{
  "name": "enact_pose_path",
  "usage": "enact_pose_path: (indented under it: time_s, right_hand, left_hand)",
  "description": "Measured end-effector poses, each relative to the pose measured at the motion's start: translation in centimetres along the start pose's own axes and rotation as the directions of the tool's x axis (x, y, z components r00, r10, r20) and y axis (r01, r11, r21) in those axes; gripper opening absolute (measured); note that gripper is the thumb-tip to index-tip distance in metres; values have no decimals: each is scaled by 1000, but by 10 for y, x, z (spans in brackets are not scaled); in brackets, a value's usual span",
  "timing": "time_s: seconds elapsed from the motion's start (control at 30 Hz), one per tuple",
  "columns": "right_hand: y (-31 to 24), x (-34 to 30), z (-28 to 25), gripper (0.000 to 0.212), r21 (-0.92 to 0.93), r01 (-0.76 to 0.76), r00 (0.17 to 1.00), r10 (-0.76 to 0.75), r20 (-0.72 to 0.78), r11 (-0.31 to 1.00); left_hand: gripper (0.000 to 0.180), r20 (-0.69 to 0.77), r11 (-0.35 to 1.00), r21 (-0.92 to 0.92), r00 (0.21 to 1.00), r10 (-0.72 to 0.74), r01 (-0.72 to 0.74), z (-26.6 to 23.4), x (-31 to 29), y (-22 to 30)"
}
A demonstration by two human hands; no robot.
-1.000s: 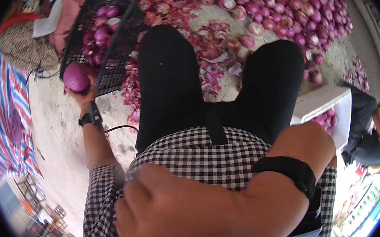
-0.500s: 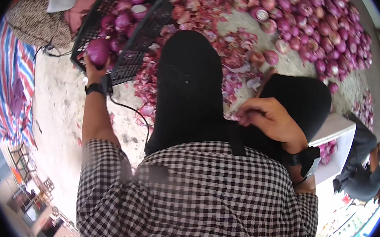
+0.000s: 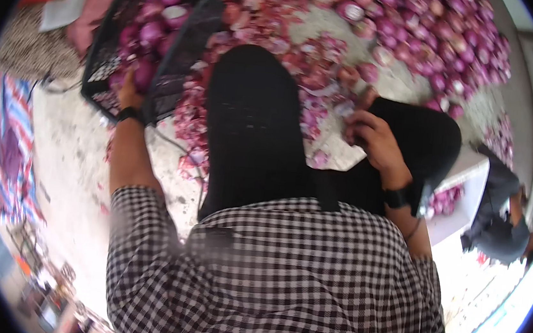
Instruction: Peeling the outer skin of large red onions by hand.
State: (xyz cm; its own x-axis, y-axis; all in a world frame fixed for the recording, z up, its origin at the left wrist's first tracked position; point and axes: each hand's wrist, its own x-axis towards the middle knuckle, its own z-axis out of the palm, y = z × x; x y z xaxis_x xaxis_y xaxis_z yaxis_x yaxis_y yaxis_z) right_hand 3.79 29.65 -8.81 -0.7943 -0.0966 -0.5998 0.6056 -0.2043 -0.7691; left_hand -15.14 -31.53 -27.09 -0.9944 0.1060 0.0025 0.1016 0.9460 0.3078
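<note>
Grip of the left hand [image 3: 131, 95]: up against a large, round, purple onion [image 3: 142, 74]; blur hides whether the fingers clasp it or only touch it.
Onion's place: in the near end of a black plastic mesh crate [image 3: 193, 44], with other peeled purple onions [image 3: 153, 30] heaped beyond it.
Grip of the right hand [image 3: 375, 138]: fingers partly curled beside the inner side of the right thigh; whether they hold anything small cannot be told.
Wrists: black bands [image 3: 397, 197], one on each.
Clothes: black trousers [image 3: 251, 120] and a black-and-white checked shirt [image 3: 283, 264].
Floor: pale grey concrete [image 3: 75, 154], strewn ahead with papery reddish-purple peelings [image 3: 258, 18].
Far right: a broad pile of purple onions [image 3: 438, 45].
Right side: a white box [image 3: 475, 186] containing onions, near a dark-clothed person [image 3: 498, 230].
Left edge: a blue, red and white striped sheet [image 3: 7, 161].
</note>
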Motion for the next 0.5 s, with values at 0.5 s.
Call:
enact_pose_path:
  time_s: [0.5]
  right_hand:
    - [23, -9, -4, 22, -485, 105, 986, -29, 163, 868]
  left_hand:
    - [39, 220, 605, -591, 829, -514, 533, -19, 3, 12]
